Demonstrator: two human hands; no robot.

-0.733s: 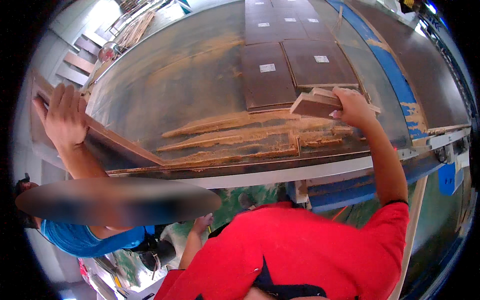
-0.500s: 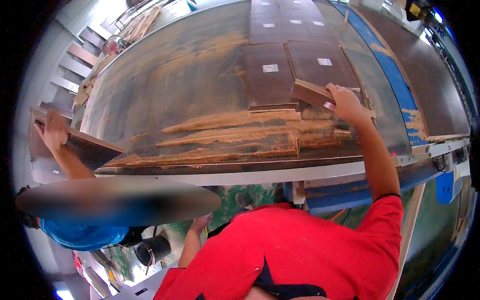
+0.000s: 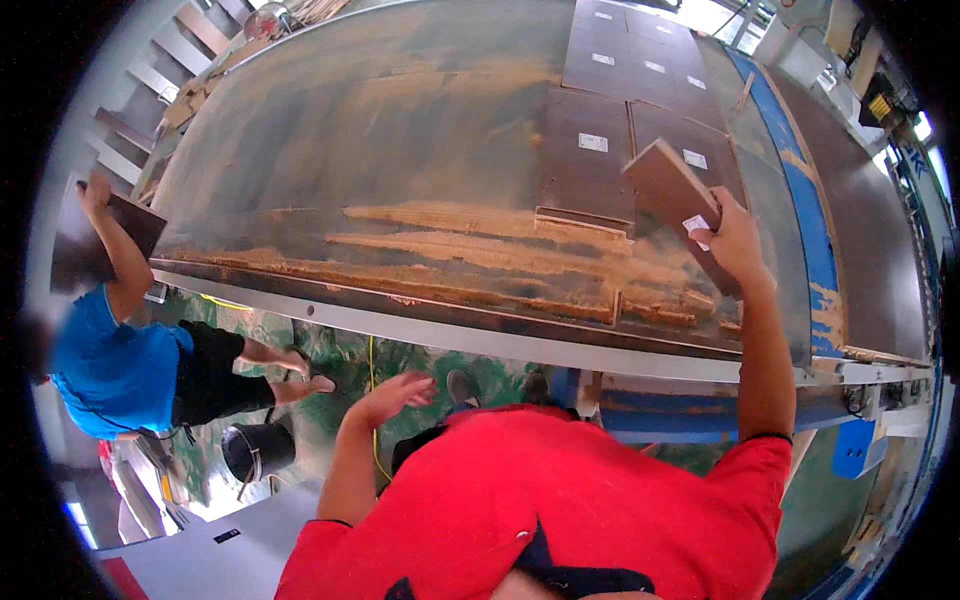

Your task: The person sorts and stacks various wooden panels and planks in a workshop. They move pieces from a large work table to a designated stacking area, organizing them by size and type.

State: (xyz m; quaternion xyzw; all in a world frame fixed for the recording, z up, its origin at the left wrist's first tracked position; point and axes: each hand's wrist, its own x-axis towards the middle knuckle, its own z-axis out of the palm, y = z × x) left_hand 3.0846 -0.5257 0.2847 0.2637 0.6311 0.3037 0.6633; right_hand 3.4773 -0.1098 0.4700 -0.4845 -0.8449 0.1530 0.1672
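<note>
The right hand (image 3: 735, 240) is closed around the lower end of a dark brown board (image 3: 678, 205), lifted clear of the dusty worktable (image 3: 400, 180). The board is tilted, its long axis running from 5 o'clock at the grip up to 11 o'clock. At 10 o'clock from it, more dark boards (image 3: 588, 150) lie flat in rows. The left hand (image 3: 392, 395) hangs open and empty below the table's edge. Far at 9 o'clock, a co-worker in blue (image 3: 115, 360) carries another board (image 3: 105, 235).
</note>
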